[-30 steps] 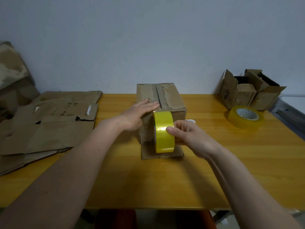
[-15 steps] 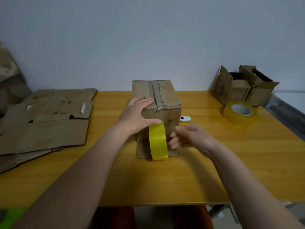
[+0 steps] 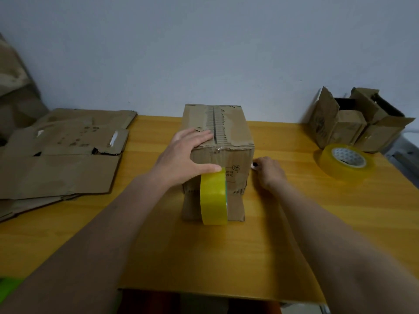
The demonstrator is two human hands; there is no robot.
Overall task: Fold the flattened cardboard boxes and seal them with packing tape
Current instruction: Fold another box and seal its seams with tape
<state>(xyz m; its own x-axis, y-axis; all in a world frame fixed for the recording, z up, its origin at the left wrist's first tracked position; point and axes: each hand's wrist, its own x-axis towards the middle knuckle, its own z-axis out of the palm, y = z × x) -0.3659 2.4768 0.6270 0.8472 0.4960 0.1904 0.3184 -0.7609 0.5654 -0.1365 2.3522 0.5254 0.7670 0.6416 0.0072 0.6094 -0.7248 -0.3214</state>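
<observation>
**Fingers flat on a worn box, tape roll standing at its front**

The fingers [image 3: 199, 135] of the left hand [image 3: 183, 155] lie straight and flat on the top of the cardboard box [image 3: 218, 141], reaching to its centre seam, while the thumb presses the front face just above the yellow tape roll [image 3: 213, 197]. The right hand [image 3: 268, 172] rests at the box's right lower edge, fingers curled down onto a small white object [image 3: 254, 165]; whether they grip it cannot be told.

The box stands mid-table on the yellow wooden table [image 3: 294, 223], its top flaps closed. The paper skin along the seam is torn away, baring ribbed corrugation. The front face shows small printed marks, and a loose flap lies flat on the table beneath the upright roll.

Flattened cardboard [image 3: 61, 159] is stacked at left. At right, a second tape roll [image 3: 345, 163] lies flat before an open box [image 3: 358, 120].
</observation>
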